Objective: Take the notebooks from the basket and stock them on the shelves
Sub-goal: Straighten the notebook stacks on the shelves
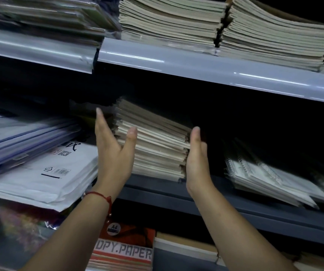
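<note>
Cream-edged notebooks [157, 145] stacked on the middle shelf [196, 194]; left hand [114, 155] and right hand [197, 165] flanking the stack, each grip flat, fingers straight, against its sides.

The red copy-paper pack [122, 251] on the lowest shelf reads "OPY.PAPER" in large pale letters, its first letter hidden, with a round "A4" badge [113, 229] above. The white paper packet [59, 173] bears a barcode, a recycling triangle and unreadable black characters.
</note>
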Action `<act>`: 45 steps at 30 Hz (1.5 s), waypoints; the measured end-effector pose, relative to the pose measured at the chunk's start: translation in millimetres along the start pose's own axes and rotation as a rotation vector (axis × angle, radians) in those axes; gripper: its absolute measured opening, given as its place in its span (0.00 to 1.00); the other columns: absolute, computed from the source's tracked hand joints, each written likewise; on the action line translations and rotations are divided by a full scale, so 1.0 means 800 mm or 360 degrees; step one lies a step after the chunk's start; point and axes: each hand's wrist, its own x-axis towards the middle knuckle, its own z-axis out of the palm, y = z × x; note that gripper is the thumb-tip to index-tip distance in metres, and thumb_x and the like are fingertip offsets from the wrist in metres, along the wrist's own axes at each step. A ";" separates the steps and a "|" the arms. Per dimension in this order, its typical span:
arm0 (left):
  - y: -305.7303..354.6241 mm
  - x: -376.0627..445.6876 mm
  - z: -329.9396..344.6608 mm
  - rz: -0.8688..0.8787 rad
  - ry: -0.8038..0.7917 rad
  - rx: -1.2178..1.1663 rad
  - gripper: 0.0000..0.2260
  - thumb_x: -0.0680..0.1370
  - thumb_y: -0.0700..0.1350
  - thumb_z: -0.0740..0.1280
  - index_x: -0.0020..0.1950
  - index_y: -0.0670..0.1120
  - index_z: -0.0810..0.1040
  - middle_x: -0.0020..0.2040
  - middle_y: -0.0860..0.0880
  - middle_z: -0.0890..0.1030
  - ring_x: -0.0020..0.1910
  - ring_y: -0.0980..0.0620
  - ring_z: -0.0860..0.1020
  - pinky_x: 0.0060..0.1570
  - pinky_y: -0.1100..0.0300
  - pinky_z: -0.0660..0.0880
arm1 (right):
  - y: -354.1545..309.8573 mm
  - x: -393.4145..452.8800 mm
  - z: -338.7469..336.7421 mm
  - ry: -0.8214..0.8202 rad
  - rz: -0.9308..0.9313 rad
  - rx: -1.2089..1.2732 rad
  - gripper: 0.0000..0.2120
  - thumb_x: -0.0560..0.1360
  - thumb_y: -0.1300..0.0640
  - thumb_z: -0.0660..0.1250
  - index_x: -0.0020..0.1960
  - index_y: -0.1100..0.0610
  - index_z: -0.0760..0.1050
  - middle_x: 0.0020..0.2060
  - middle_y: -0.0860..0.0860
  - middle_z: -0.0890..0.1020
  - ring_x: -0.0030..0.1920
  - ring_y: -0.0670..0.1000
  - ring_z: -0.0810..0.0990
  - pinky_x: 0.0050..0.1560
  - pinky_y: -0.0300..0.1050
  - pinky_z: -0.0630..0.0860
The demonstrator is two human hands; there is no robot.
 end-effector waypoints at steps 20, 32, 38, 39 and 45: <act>-0.031 0.000 0.066 0.0523 -0.0054 0.1261 0.43 0.80 0.69 0.51 0.81 0.40 0.42 0.79 0.36 0.42 0.78 0.31 0.40 0.76 0.37 0.38 | -0.003 0.013 0.009 0.0020 0.0010 -0.0228 0.29 0.83 0.39 0.50 0.75 0.58 0.63 0.64 0.50 0.70 0.60 0.47 0.67 0.60 0.44 0.63; -0.061 -0.031 0.065 0.0441 -0.0272 0.1159 0.50 0.75 0.75 0.46 0.80 0.38 0.39 0.75 0.27 0.35 0.75 0.29 0.32 0.72 0.41 0.27 | 0.015 -0.010 0.008 -0.0235 0.0058 -0.0189 0.26 0.81 0.36 0.53 0.73 0.49 0.61 0.56 0.39 0.71 0.44 0.31 0.68 0.48 0.30 0.64; -0.061 -0.036 0.056 0.0473 -0.0312 0.1172 0.53 0.72 0.78 0.46 0.80 0.40 0.36 0.75 0.28 0.34 0.74 0.30 0.30 0.72 0.42 0.26 | 0.017 -0.014 0.003 -0.0238 0.0089 -0.0257 0.31 0.82 0.41 0.58 0.79 0.51 0.54 0.71 0.48 0.69 0.57 0.38 0.73 0.53 0.34 0.69; -0.063 -0.034 0.056 0.0471 -0.0323 0.1179 0.53 0.72 0.78 0.45 0.80 0.40 0.36 0.75 0.27 0.34 0.74 0.28 0.31 0.72 0.41 0.28 | 0.018 -0.012 0.007 -0.0202 0.0088 -0.0358 0.30 0.82 0.44 0.58 0.79 0.53 0.53 0.73 0.50 0.68 0.62 0.45 0.74 0.58 0.38 0.71; -0.054 -0.037 0.054 0.0336 -0.0429 0.1231 0.54 0.71 0.79 0.49 0.80 0.42 0.34 0.76 0.28 0.33 0.75 0.27 0.33 0.71 0.40 0.28 | -0.003 -0.020 -0.006 -0.0295 0.0164 -0.0644 0.29 0.83 0.54 0.59 0.79 0.56 0.51 0.74 0.52 0.65 0.72 0.54 0.66 0.61 0.41 0.62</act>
